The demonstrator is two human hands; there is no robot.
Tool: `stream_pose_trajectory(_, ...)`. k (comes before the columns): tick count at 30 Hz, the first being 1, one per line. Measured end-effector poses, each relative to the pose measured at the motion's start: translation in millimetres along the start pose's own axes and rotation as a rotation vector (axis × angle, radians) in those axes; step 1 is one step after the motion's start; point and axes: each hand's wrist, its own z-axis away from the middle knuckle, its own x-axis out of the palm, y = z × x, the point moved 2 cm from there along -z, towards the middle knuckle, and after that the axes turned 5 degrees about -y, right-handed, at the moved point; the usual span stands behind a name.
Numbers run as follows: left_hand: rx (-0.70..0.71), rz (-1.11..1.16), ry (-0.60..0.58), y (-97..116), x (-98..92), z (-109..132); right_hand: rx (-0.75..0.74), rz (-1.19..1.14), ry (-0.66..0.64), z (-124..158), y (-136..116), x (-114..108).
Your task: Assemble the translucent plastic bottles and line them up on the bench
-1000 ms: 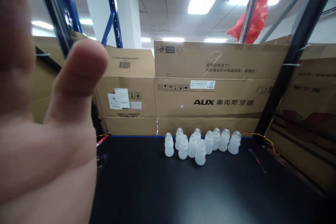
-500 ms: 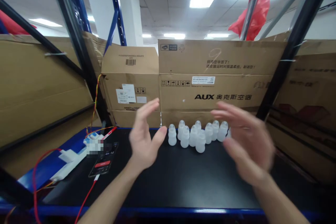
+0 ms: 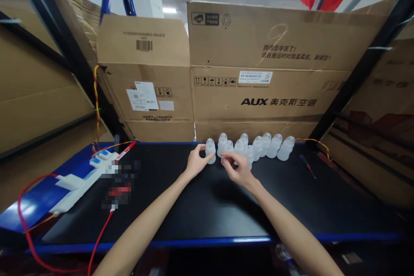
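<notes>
Several small white plastic bottles (image 3: 258,147) stand in a cluster at the back of a black table (image 3: 200,207). My left hand (image 3: 196,163) has its fingers and thumb closed round the leftmost bottle (image 3: 210,150). My right hand (image 3: 238,169) reaches to the bottle beside it (image 3: 228,146), fingertips pinched at its lower part. Both forearms stretch over the table from the near edge.
Cardboard boxes (image 3: 258,73) form a wall right behind the bottles. A white power strip (image 3: 84,177) with red cables lies at the left, next to a blurred dark device (image 3: 118,185). A small screwdriver (image 3: 307,166) lies at the right. Black rack posts (image 3: 355,77) frame the shelf.
Both hands have moved forward from mid-air over the table to the bottles and closed on the two leftmost ones. The camera has tilted down and moved nearer.
</notes>
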Motion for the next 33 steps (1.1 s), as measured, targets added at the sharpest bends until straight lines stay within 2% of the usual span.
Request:
stream_pose_trajectory(2,0.128,-0.055,0.030,4,-1.7,7,0.101,0.045,0.021,6,8,3)
stream_pose_trajectory(6,0.533,-0.267,0.041,20,-7.4,30,0.263,0.213,-0.015,16,14,6)
stream_pose_trajectory(9,0.679,-0.294,0.020,31,-9.1,38,0.309,0.237,-0.073,22,14,12)
stream_pose_trajectory(14,0.686,-0.319,-0.062,35,-11.9,38,0.310,0.130,-0.160,24,20,20)
stream_pose_trajectory(20,0.672,-0.346,-0.085,29,-21.7,39,0.300,0.115,-0.367,11,21,21)
stream_pose_trajectory(25,0.677,-0.374,-0.100,29,-26.1,38,0.270,0.120,-0.415,12,19,22)
stream_pose_trajectory(29,0.574,-0.369,-0.208,28,-28.4,36,0.166,0.171,-0.407,15,24,22)
stream_pose_trajectory(33,0.397,-0.312,-0.347,27,-30.9,34,0.029,0.202,-0.430,17,26,21)
